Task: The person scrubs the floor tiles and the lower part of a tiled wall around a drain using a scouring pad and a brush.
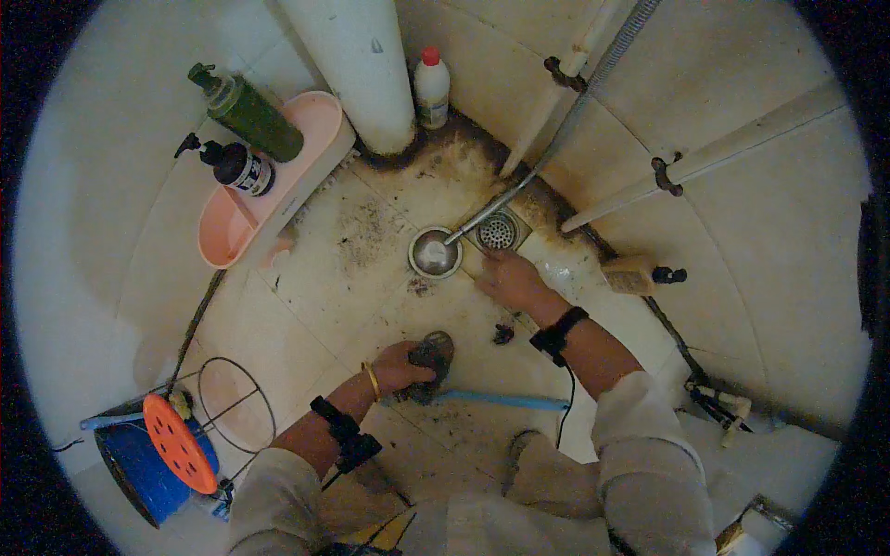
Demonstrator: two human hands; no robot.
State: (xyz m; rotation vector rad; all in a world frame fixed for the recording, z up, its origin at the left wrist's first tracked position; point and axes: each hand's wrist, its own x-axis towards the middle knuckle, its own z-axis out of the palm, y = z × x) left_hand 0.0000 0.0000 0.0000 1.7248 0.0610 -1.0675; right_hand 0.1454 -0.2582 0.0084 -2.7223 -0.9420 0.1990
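My left hand (399,367) is closed around a dark grey, dirty wad (432,360), low over the floor. A light blue stick (505,400) lies just beside that wad; whether they are joined I cannot tell. My right hand (512,278) reaches to the near edge of a square floor drain with a round grate (497,232). Its fingers are curled together, and what they grip, if anything, is hidden. Left of the drain is a round metal piece with a pale rim (434,252), met by the end of a grey hose (556,148). A small dark clump (503,334) lies nearer me.
Grimy floor tiles (315,315) surround the drain. A pink tray (320,116) with two pump bottles stands at left by a thick white pipe (357,74). Also around: a white bottle with red cap (432,93), a tan bottle (630,276), a blue bucket (148,468) and an orange disc (181,445).
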